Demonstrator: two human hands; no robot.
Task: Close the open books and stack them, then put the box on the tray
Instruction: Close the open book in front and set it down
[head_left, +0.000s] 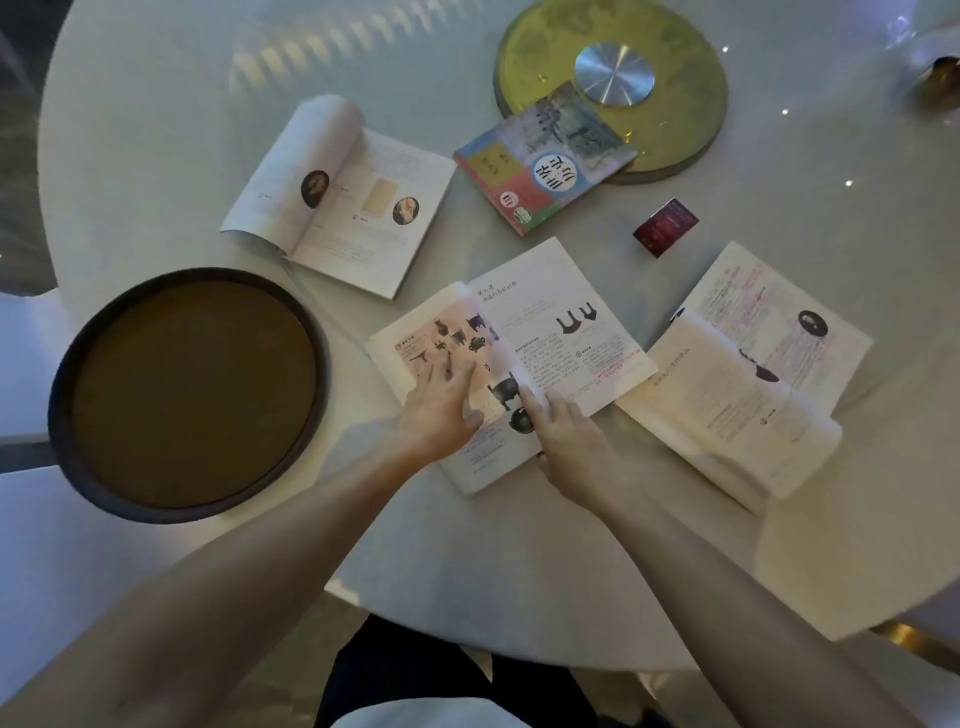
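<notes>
The left hand (441, 405) and right hand (566, 441) cover the near part of the middle book (550, 332). A closed book (540, 161) hides part of the disc (670, 78). The box (666, 227) print is too small to read. A dark object (943, 78) is cut off at the right edge.

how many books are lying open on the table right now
3: one far left, one in the middle under both hands, one at the right. A fourth book is closed.
</notes>
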